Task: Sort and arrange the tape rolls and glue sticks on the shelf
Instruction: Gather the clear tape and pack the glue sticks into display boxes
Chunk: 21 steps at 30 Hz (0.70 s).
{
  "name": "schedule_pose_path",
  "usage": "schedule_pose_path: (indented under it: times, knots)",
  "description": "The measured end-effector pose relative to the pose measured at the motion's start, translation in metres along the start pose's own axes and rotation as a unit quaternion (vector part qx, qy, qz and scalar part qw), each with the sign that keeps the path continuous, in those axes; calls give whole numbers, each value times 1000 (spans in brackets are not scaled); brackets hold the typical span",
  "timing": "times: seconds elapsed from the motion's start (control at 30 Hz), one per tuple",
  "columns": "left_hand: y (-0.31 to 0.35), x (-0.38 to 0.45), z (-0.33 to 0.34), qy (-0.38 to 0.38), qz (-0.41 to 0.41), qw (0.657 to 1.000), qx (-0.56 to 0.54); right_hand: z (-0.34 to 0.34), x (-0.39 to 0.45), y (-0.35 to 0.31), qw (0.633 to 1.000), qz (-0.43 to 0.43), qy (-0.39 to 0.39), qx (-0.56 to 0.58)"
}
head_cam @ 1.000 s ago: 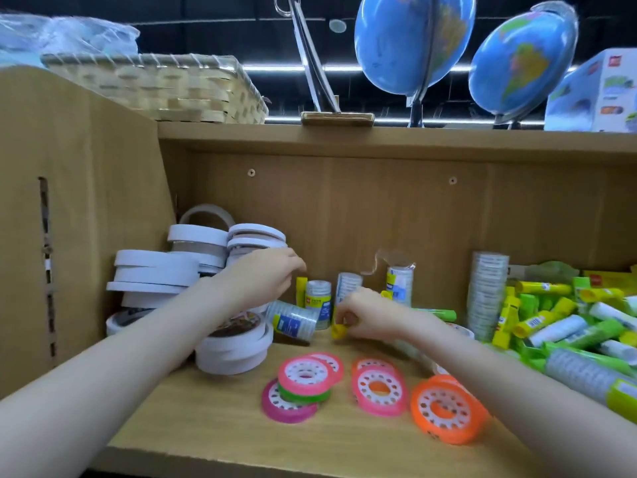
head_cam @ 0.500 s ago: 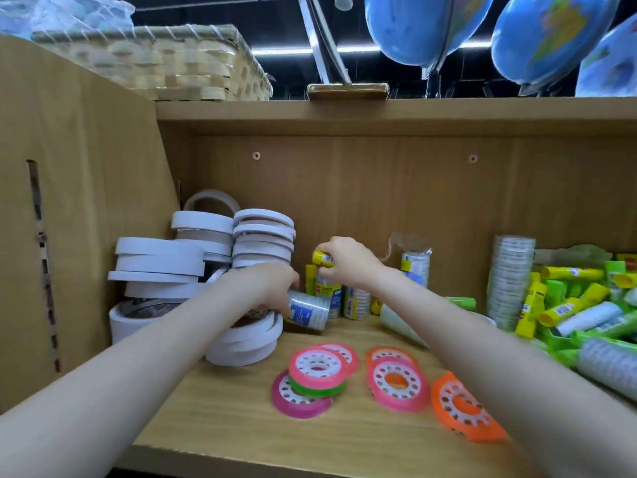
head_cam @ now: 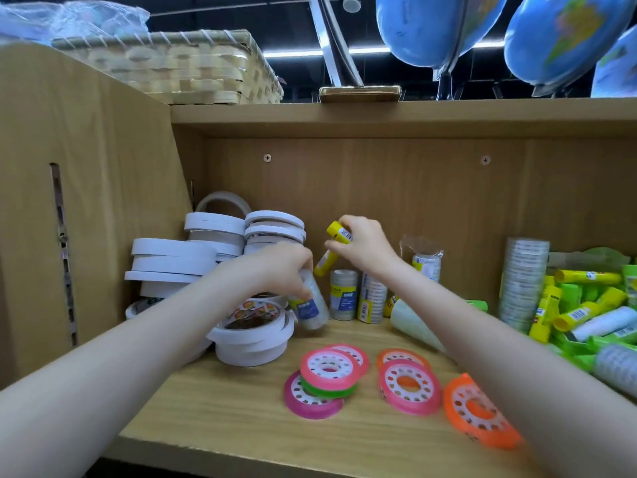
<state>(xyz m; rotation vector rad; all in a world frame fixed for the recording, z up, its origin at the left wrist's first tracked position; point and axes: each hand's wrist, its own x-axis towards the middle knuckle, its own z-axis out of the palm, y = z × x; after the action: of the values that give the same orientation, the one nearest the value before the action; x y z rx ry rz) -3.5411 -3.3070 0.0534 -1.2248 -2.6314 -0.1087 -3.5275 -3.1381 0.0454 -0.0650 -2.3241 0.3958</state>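
Note:
My right hand is raised near the shelf's back wall and grips two yellow glue sticks, one above the other. My left hand grips a clear tape tube that stands tilted beside the white tape rolls. Two more clear tape tubes stand upright behind it. Pink, green and orange tape rolls lie flat on the wooden shelf. A heap of green and yellow glue sticks fills the right side.
A tall stack of clear tape stands at the right next to the glue heap. A wrapped tape pack leans on the back wall. On top of the shelf unit sit a woven basket and blue globes.
My right hand rose from the shelf floor to the back wall with yellow glue sticks. My left hand came down off the white rolls onto the lying clear tape tube and tipped it up.

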Motion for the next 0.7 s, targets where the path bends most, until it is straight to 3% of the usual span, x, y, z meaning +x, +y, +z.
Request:
schedule_pose_path:
  times: [0.13,0.27,0.4,0.47,0.57,0.7]
  knots:
    - [-3,4,-9,60,0,994,-95,-41,-13,0,998,3,57,-19]
    - [7,13,-4,84,17,991,-103,-79,-31,10,999,45,21,4]
    - [18,22,17,58,40,994,-85,-104,-42,29,996,49,-44,-62]
    - [22,26,27,44,44,994,-85,-102,-48,40,972,3,-130,-196]
    - [25,32,33,41,54,996,-58,-88,-55,55,896,-65,-226,-376]
    - [23,30,28,82,74,992,-60,-77,-54,64,893,-75,-223,-384]
